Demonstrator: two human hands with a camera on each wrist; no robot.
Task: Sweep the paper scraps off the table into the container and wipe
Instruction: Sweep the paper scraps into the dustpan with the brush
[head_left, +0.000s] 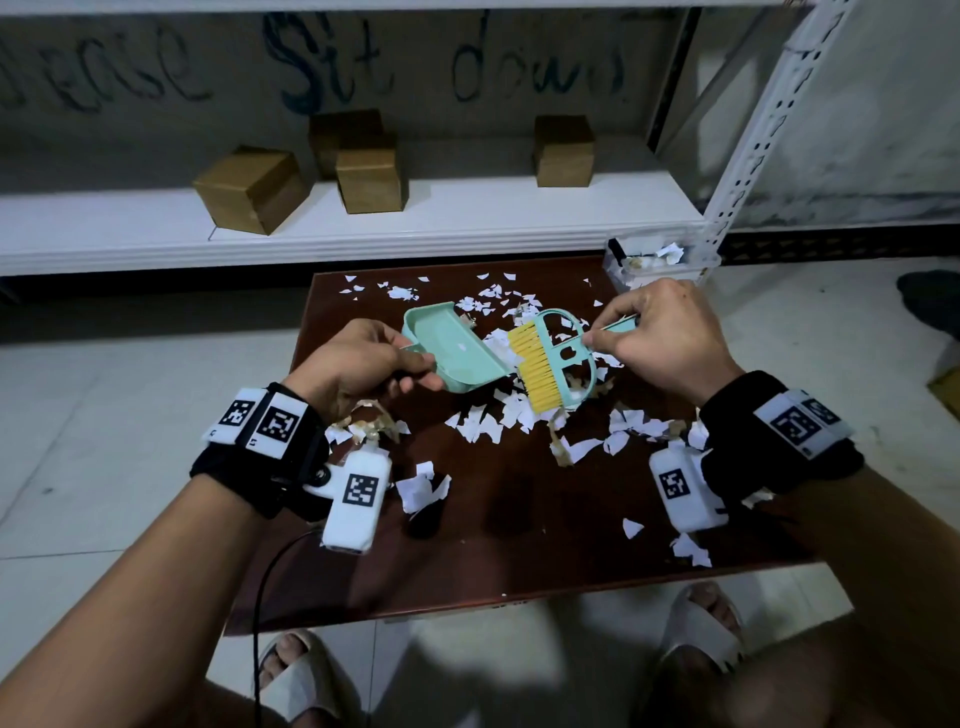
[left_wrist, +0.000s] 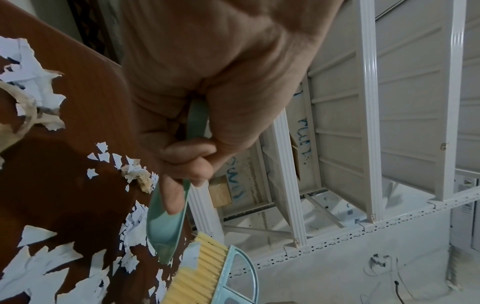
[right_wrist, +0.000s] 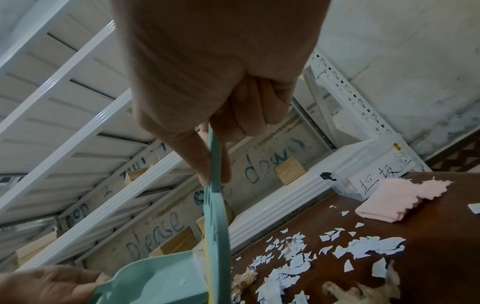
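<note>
White and tan paper scraps (head_left: 483, 423) (left_wrist: 39, 267) (right_wrist: 363, 246) litter the dark brown table (head_left: 519, 545). My left hand (head_left: 358, 364) (left_wrist: 187, 156) grips the handle of a mint-green dustpan (head_left: 457, 353) (left_wrist: 166, 224) (right_wrist: 155, 281), held above the table. My right hand (head_left: 654, 338) (right_wrist: 215, 133) pinches the handle of a mint-green brush (head_left: 558, 358) (right_wrist: 215, 236). Its yellow bristles (head_left: 535, 366) (left_wrist: 200, 269) meet the dustpan's open edge. The clear container (head_left: 660, 262) (right_wrist: 369, 179), with scraps inside, stands at the table's far right corner. A pink cloth (right_wrist: 389, 199) lies near it.
A white metal shelf (head_left: 363, 228) with several cardboard boxes (head_left: 249, 189) stands right behind the table. Tiled floor (head_left: 104, 415) surrounds the table. My sandalled feet (head_left: 296, 680) are at its near edge.
</note>
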